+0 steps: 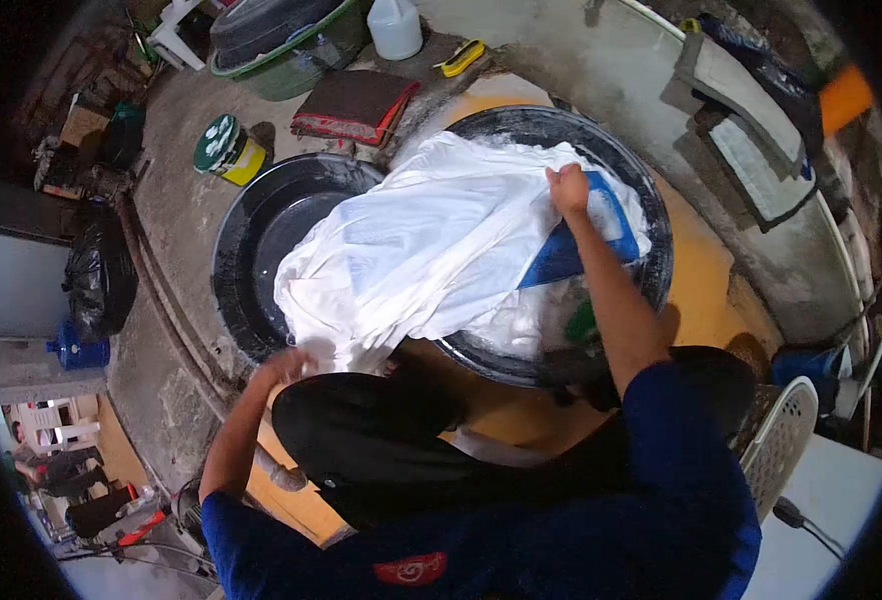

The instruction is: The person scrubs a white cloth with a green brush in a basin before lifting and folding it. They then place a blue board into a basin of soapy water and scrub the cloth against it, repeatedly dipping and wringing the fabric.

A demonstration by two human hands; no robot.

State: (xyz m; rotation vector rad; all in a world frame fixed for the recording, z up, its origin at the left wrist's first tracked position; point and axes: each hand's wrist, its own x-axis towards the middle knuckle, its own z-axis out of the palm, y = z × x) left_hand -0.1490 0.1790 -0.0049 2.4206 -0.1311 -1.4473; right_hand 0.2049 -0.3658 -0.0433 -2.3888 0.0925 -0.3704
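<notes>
The large wet white cloth garment lies stretched across two round black plastic wash basins, draped from the right-hand black basin over its rim and onto the edge of the left-hand black basin. The right hand is up at the far end, fingers closed in a pinch on the top edge of the white fabric, next to a blue panel of cloth. The left hand is low and near the body, at the cloth's lower corner; it touches the fabric, but whether the fingers are curled around it cannot be told. Beyond the basins, on the concrete floor, sit a folded dark red mat, a yellow tin with a green lid, a white plastic jug and a green tub.
</notes>
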